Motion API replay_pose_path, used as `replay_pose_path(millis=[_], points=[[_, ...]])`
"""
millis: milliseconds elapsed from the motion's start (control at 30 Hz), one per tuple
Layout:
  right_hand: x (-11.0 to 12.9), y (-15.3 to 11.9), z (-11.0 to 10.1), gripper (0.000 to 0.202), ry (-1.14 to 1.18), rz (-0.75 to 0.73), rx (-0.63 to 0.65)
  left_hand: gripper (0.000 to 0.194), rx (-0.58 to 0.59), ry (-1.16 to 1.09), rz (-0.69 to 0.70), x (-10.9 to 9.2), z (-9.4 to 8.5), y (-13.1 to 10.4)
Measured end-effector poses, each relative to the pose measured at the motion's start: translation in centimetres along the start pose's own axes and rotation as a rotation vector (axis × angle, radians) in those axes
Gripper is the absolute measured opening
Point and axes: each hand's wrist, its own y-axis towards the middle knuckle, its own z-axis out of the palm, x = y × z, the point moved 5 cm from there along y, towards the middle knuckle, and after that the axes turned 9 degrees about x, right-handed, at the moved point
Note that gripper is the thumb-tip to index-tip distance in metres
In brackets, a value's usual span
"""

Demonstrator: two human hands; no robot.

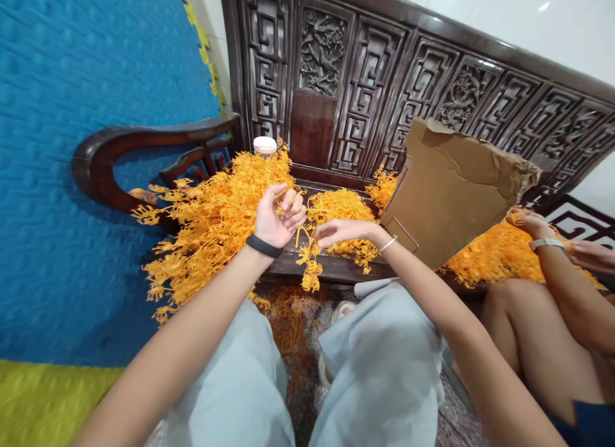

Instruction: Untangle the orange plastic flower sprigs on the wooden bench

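My left hand (281,215), with a black band on the wrist, is raised palm up, its fingers curled round a thin orange strand near the fingertips. My right hand (342,231), with a bracelet, reaches in from the right with its fingers bent together at an orange piece (311,268) that hangs below them. A large heap of orange hand-shaped pieces (216,223) lies on the dark wooden bench to the left. Behind my right hand is a smaller orange pile (343,207).
A cardboard piece (446,191) stands at the right on the bench, before the carved backrest (314,127). A white-lidded container (265,146) is behind the big heap. Another person's hands (531,223) are over an orange pile (494,255) at the far right. Orange scraps litter the floor (295,332).
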Motion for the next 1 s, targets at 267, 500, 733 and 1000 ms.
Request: replay_pose_path(millis=[267,500,733,1000], points=[[-2.2,0.6,-0.8,0.026,0.065,-0.003,-0.218,0.036,-0.07,0.059,0.035,-0.2,-1.9,0.7],[-2.4,0.2,-1.1,0.034,0.134,-0.126,-0.273,0.035,-0.107,0.054,0.073,-0.8,-2.7,0.9],[-1.7,1.5,0.1,0.039,0.001,-0.108,-0.353,0.035,-0.17,0.01,0.063,-0.7,-2.9,1.0],[-2.2,1.5,-0.8,0.033,-0.029,-0.087,-0.45,0.035,-0.225,0.002,0.082,-1.0,-3.7,1.1]])
